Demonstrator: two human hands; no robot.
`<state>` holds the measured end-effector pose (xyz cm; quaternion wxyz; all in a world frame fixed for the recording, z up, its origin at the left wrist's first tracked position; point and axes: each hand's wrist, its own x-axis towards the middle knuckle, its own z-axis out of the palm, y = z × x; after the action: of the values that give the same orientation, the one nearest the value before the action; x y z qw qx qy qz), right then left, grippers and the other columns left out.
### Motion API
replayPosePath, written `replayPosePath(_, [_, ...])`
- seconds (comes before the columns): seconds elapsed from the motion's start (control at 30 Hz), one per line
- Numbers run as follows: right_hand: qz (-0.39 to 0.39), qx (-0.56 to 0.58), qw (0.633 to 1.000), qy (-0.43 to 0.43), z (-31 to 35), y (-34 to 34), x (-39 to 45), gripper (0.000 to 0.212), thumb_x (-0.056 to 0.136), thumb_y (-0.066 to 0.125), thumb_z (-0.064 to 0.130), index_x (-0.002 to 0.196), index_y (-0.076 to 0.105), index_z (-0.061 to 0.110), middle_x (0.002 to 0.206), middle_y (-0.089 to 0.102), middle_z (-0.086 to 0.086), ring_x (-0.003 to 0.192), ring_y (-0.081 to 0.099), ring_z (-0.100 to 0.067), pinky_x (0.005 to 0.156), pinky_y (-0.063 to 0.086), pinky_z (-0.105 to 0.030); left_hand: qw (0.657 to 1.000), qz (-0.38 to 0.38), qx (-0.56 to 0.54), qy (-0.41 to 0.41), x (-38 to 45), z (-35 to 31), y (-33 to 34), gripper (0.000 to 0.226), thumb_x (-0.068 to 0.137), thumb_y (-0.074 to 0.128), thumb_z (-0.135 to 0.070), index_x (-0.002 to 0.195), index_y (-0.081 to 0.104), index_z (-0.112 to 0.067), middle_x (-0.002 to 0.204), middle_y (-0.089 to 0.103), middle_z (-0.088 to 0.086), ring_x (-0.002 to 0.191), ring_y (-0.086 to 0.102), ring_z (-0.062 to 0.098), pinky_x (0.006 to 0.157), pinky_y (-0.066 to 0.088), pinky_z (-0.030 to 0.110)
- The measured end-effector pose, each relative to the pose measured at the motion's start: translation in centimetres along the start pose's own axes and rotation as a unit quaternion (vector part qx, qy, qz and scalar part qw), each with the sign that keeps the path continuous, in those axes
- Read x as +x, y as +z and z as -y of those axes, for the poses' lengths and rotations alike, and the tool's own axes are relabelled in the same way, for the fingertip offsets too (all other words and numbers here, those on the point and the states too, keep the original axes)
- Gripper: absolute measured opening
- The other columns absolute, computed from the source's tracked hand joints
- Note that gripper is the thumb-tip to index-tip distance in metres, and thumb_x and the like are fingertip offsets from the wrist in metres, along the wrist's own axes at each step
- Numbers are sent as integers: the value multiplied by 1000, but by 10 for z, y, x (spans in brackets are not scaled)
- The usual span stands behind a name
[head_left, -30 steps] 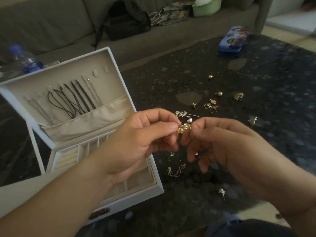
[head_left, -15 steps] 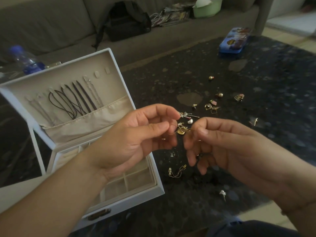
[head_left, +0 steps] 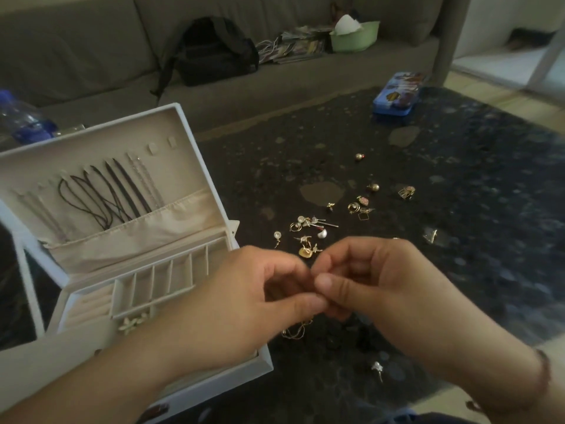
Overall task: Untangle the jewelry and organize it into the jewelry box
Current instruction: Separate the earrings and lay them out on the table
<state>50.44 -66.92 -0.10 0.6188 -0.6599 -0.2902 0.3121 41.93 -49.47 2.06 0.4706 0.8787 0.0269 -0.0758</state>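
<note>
The left hand (head_left: 244,304) and right hand (head_left: 382,289) meet fingertip to fingertip low over the table (head_left: 458,240), both with fingers curled inward and thumbs pressed toward each other. Whatever sits between them is hidden by the fingers, so I cannot tell what either hand holds, or whether it holds anything at all. A thin gold chain (head_left: 295,332) lies just below the hands on the dark top, partly covered by the left thumb side.

Just beyond the fingertips lies a loose cluster (head_left: 308,237) of small gold and pearl pieces, near the hands but apart from them. Farther out, more earrings (head_left: 362,205) are scattered, with a single gold bead (head_left: 359,156) well apart toward the far edge and a small silver piece (head_left: 377,368) alone on the near side, under the right wrist.

The box (head_left: 171,123) stands open to the left, its lid upright. Dark cords and pale chains (head_left: 107,194) hang on the lid's inner face, their lower ends tucked into a fabric pocket. The tray below is split into narrow slots, and a pale flower-shaped piece (head_left: 131,324) sits in a compartment at the front (partly hidden by the left forearm).

A blue tin (head_left: 397,93) rests at the table's far side. Behind it, a sofa (head_left: 76,56) carries a black bag (head_left: 214,52) and a green tub (head_left: 354,36). A blue-capped bottle (head_left: 21,120) lies behind the box.
</note>
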Motion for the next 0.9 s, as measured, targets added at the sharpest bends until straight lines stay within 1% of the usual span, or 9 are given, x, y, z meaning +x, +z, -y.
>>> replayPosePath(0.1, [3,-75,997,-6,5,-13,-2,17,83,73,9,85,72,26,77,73,-2,65,68,-12,60,51,-19,996,-29,79,22,3,4,0,22,79,64,-54,88,72,-35,83,71,-11,81,68,11,70,56,36])
replayPosePath(0.17, [-81,-78,994,-9,7,-30,0,13,84,71,10,85,71,22,75,73,-3,61,66,-13,56,50,-21,989,-54,133,41,11,8,-4,22,78,62,-56,83,71,-36,88,67,-16,85,65,5,70,54,29])
replayPosePath(0.27, [-247,-21,969,0,7,-61,3,10,91,64,11,84,69,17,70,71,-1,58,61,-12,54,48,-25,977,-83,189,47,32,12,-9,20,78,63,-55,81,68,-36,91,64,-17,88,61,0,72,50,20])
replayPosePath(0.33, [-299,1,954,10,7,-77,3,12,93,63,14,83,69,17,69,70,0,59,61,-14,55,48,-27,974,-98,201,33,51,14,-12,17,81,68,-49,81,70,-32,84,67,-14,81,62,-1,68,51,22])
replayPosePath(0.43, [-314,10,949,28,0,-89,3,13,93,63,17,82,71,18,71,69,0,62,62,-18,62,49,-35,978,-84,192,0,82,14,-12,12,83,75,-41,82,71,-30,77,70,-11,72,66,1,67,56,24])
replayPosePath(0.5, [-313,-8,949,33,-2,-91,4,13,93,64,19,82,71,19,72,70,0,60,63,-16,63,49,-35,978,-65,199,-9,100,15,-8,11,83,78,-38,83,70,-30,78,70,-10,71,66,1,68,56,24])
replayPosePath(0.6, [-287,-40,956,38,-4,-88,3,11,93,64,20,85,70,19,73,71,0,61,63,-14,62,49,-32,974,-37,222,-20,116,19,3,12,81,81,-35,85,70,-31,83,68,-12,75,63,0,68,51,22])
replayPosePath(0.7, [-261,-62,962,40,-3,-86,3,9,93,64,20,87,70,19,75,72,0,63,64,-14,62,50,-32,968,-40,248,-16,120,23,12,14,79,82,-33,86,70,-30,82,66,-13,78,61,-1,70,51,21])
replayPosePath(0.9, [-294,-56,954,31,-3,-96,0,10,93,65,20,85,71,20,76,73,-1,65,66,-17,65,53,-37,941,-19,338,24,102,26,20,15,85,74,-43,94,63,-38,96,60,-17,86,59,2,73,50,22])
